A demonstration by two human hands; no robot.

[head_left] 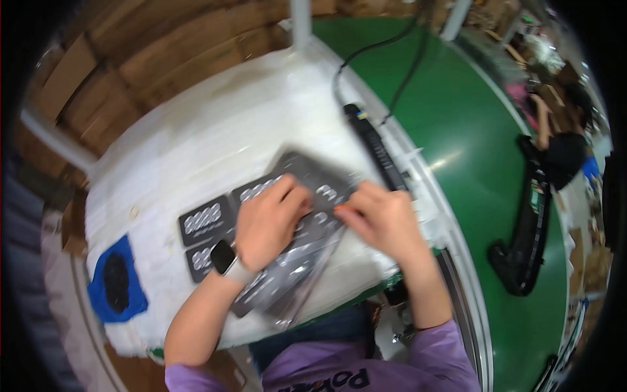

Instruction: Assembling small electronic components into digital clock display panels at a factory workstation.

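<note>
white padded bench [215, 130] — both hands' fingers [287, 196] pinch a glossy grey blister tray [307, 222].

Dark grey flat blister packs [297, 225] with pale oval rows fanned across the white-covered table [215, 130], two smaller rectangular ones [206, 220] leftward; brown cardboard boxes [130, 59] stacked behind.

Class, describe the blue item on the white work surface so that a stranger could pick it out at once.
Start at the white padded work surface. Go to its near-left corner, left of the dark grey cards. There lies a flat blue piece with a black oval patch in its middle, the only blue thing on the surface.
</note>
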